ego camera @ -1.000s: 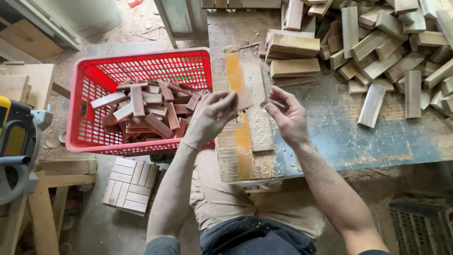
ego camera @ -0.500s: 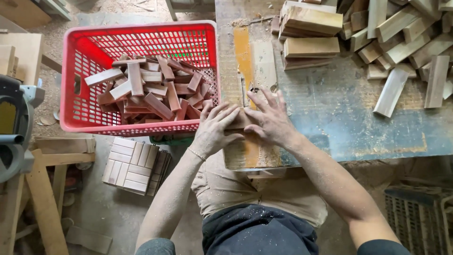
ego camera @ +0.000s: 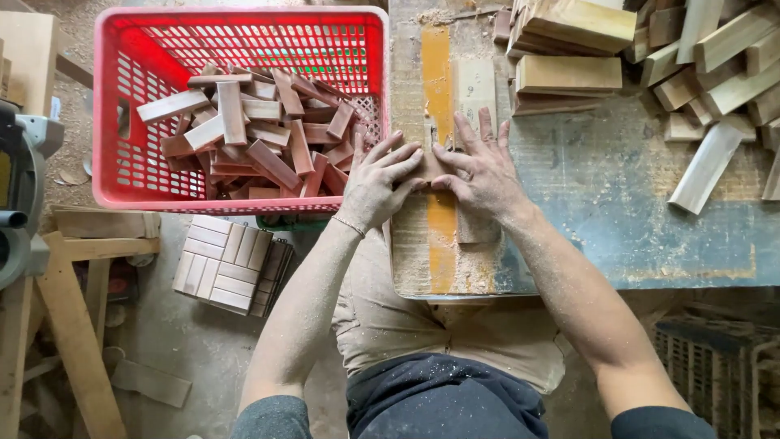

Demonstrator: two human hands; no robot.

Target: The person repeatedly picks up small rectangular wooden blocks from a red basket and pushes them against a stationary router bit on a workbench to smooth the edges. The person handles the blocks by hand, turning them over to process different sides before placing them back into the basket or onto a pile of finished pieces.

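Red slatted crate (ego camera: pixel 122 106), reddish-brown blocks (ego camera: pixel 260 138), orange-striped blue-grey bench (ego camera: pixel 617 203)

Small wood piece (ego camera: pixel 428 167): pale, dusty, flat on the bench (ego camera: pixel 617 236), mostly covered by both hands, only a sliver visible between the fingertips. It lies on the orange-yellow stripe (ego camera: pixel 436 73) of the bench, just right of the red crate (ego camera: pixel 236 114). A thin pale slat (ego camera: pixel 474 88) lies flat just beyond it.
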